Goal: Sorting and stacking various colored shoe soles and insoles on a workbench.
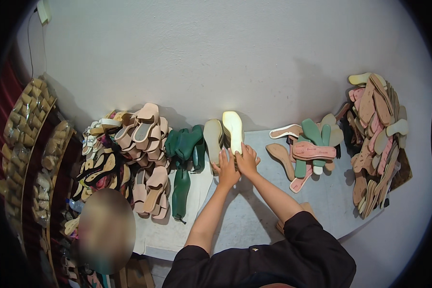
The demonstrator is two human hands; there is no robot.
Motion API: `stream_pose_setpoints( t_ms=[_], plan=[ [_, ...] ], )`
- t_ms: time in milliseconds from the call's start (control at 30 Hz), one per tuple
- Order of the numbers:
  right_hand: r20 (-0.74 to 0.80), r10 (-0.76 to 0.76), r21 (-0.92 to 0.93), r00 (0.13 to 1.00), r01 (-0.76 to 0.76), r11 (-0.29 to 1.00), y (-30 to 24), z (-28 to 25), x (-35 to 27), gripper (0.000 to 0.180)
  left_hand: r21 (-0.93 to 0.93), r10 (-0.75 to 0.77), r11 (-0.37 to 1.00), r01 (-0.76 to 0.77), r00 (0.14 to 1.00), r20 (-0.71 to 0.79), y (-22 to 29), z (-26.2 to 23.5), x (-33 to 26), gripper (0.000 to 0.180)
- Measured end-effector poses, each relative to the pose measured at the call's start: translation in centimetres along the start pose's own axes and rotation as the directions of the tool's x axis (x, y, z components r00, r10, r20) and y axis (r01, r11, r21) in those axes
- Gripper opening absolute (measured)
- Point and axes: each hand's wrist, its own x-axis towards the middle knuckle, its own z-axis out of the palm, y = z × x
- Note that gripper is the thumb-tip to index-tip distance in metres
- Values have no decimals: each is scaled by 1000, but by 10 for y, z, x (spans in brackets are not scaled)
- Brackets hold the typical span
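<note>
Both hands [237, 165] on upright insoles [224, 134]

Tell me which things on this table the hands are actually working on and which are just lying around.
In hand:
- left hand and right hand, both on the upright soles
- pale yellow sole
- beige sole

Lying about:
- pink sandals
- green shoe pieces
- mixed soles
- tall sole stack

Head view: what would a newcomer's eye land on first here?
Probably the pale yellow sole standing against the wall at centre, with the left hand and right hand pressed at its base beside a beige sole. Pink sandals heap to the left; a stack of loose insoles fills the far right.
</note>
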Motion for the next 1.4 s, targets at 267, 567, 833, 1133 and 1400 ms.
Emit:
stream_pose_setpoints(
  t_ms=[267, 567, 833, 1133, 1400],
  plan=[
    [-245, -189, 185, 951, 237, 954, 52, -57, -62, 52, -164, -144, 978, 126, 985, -99, 29, -8, -29, 80],
    [-589, 123, -20, 799, -166, 986, 225, -222, -210, 45, -427, 23, 904, -17, 1000, 8, 156, 34, -145, 58],
    [-823, 120, -77, 555, -318, 945, 295, -349, -252, 49, -752, 316, 648, -118, 941, 124, 293, 97, -189, 51],
    [-717, 312, -28, 623, -473, 880, 379, -437, -265, 82, -702, 636, 570, -426, 770, 49, 426, 169, -165, 60],
    [-540, 347, 8, 767, -407, 913, 439, -467, -255, 106, -599, 254, 557, 575, 569, 782, 500, 267, -142, 108]
  ],
)
